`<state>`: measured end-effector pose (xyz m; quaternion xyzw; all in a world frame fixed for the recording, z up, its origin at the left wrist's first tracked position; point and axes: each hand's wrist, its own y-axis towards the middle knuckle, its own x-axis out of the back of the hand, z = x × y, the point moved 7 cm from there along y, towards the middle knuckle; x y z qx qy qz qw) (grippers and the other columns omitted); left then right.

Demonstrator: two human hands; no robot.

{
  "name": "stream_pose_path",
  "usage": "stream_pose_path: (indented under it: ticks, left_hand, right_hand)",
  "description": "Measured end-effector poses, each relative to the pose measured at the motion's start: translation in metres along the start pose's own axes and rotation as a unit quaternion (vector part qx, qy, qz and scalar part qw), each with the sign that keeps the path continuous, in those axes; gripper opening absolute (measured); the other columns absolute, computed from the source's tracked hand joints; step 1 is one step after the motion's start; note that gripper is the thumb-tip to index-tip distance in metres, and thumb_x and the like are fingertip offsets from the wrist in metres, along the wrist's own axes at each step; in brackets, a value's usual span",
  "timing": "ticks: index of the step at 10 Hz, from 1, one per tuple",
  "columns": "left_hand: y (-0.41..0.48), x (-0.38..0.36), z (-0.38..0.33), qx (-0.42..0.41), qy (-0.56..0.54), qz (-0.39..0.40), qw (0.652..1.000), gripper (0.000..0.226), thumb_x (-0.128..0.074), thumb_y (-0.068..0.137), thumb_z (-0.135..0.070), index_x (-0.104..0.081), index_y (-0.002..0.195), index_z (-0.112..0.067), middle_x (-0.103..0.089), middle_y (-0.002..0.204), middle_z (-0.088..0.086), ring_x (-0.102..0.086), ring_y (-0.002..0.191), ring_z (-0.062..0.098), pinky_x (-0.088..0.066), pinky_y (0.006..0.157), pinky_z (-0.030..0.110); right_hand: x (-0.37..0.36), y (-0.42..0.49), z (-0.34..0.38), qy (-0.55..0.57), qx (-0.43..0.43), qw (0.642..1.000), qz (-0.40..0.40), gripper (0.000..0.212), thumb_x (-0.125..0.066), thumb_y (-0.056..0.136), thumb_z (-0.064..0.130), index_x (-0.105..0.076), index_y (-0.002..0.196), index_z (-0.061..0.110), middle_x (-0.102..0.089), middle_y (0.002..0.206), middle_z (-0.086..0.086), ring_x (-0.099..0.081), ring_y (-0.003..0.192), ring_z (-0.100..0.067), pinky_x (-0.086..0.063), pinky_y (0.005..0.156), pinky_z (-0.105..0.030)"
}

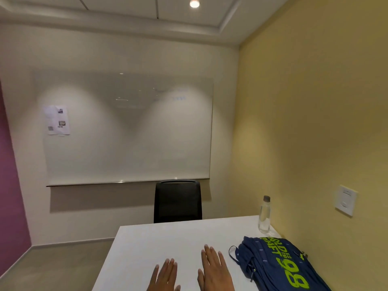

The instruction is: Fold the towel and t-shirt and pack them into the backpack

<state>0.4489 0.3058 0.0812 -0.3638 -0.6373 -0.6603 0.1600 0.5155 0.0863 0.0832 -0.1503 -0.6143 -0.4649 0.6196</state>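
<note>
Empty and flat, the left hand (pixel 165 275) and right hand (pixel 214 269) rest with straight fingers on the white table (pixel 168 238), seemingly poised to begin, the blue backpack (pixel 281 263) lying within reach at three o'clock, towel and t-shirt unseen.

A white table (pixel 168 238) stands in a small room, its right edge against a yellow wall (pixel 315 101). A clear bottle (pixel 265 215) with a grey cap stands upright at the table's far right corner, near that wall. A black chair (pixel 178 201) sits at the table's far end, below a wide whiteboard (pixel 126 133) on the back wall. A printed sheet (pixel 56 120) is stuck to the board's left side. A white switch plate (pixel 345 200) is set in the yellow wall. A round ceiling light (pixel 194 4) glows overhead. A purple wall (pixel 10 185) edges the left, above a grey floor (pixel 63 265).
</note>
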Motion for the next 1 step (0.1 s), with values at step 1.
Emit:
stream_pose_path:
  ticks: [1]
  left_hand:
    - [0.0689,0.0388,-0.0075,0.063,0.044,0.014,0.997,0.074,-0.012,0.105,-0.055,-0.002,0.166,-0.015,-0.014,0.173,0.003,-0.001,0.161,0.018,-0.009,0.124,0.044]
  right_hand:
    - [0.0674,0.0321,0.0196,-0.057,-0.124,0.988,-0.075,0.077,-0.007,0.106,0.050,-0.063,0.141,0.010,-0.033,0.160,-0.011,-0.058,0.135,-0.035,-0.011,0.119,-0.047]
